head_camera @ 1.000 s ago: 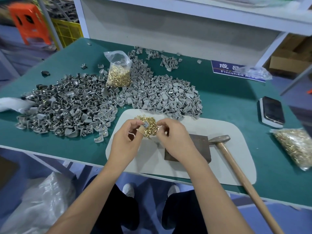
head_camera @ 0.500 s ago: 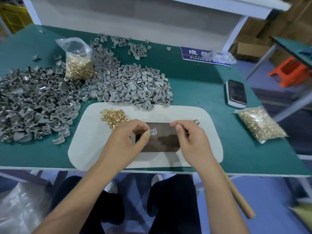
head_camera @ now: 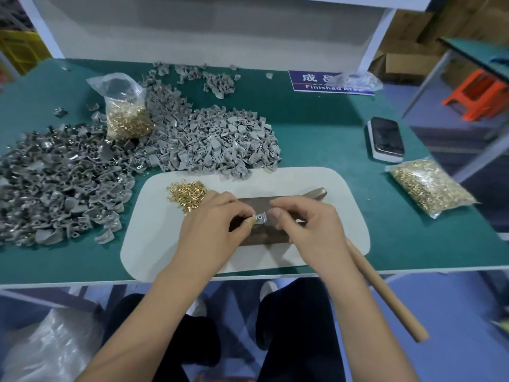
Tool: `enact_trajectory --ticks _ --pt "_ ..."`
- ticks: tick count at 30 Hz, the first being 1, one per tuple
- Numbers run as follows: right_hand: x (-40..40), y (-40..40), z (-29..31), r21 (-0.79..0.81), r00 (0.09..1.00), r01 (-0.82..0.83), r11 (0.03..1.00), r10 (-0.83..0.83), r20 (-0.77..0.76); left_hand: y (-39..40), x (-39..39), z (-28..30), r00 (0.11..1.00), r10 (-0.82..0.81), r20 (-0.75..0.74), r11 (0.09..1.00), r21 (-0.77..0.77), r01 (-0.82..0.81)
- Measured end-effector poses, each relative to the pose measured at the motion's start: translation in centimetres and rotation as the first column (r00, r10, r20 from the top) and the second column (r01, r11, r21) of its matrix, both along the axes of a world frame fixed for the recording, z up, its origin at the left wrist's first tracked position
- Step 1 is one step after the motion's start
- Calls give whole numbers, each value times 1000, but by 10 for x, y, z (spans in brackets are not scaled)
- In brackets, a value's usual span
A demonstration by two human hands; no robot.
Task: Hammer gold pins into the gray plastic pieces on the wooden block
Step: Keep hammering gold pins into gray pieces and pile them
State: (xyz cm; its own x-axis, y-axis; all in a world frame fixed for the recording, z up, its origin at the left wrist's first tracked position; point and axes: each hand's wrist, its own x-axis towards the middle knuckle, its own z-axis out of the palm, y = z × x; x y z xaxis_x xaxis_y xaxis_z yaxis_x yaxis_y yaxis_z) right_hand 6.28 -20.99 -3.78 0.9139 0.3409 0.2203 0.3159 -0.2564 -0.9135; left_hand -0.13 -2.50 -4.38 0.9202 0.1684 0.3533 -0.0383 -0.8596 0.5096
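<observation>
A dark brown wooden block [head_camera: 264,230] lay on an oval white mat [head_camera: 154,244] on the green bench [head_camera: 316,133], and served as the centre of the work. Just above the block, the left hand [head_camera: 212,230] pinched a small gray plastic piece [head_camera: 260,218] between thumb and curled fingers. The right hand [head_camera: 308,230] hovered over the block's right half, its fingers curled close beside the piece; whether it held a pin could not be told. A loose heap of small gold pins [head_camera: 187,194] sat on the mat just left of the block. A hammer with a metal head [head_camera: 316,193] and pale wooden handle [head_camera: 385,293] rested at the block's right, the handle running off the bench edge. Behind and left of the block spread a large pile of gray plastic pieces [head_camera: 110,166], with a clear bag of gold pins [head_camera: 128,117] standing among them. Well right of the block lay a second clear bag of pins [head_camera: 429,187] and a dark phone [head_camera: 385,137].
</observation>
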Motion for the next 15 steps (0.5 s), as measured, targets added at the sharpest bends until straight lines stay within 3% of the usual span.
enact_trajectory --ticks 4,11,15 --pt "-3 13 1 -149 993 -9 989 26 114 0 -1 0 1000 16 9 1000 13 -16" --pt "-8 20 0 -260 961 135 956 -63 269 0 -2 0 1000 30 2 1000 -3 -30" --pt "-7 18 -1 -362 966 117 925 -21 259 0 -2 -1 999 38 -6 999 -10 -38"
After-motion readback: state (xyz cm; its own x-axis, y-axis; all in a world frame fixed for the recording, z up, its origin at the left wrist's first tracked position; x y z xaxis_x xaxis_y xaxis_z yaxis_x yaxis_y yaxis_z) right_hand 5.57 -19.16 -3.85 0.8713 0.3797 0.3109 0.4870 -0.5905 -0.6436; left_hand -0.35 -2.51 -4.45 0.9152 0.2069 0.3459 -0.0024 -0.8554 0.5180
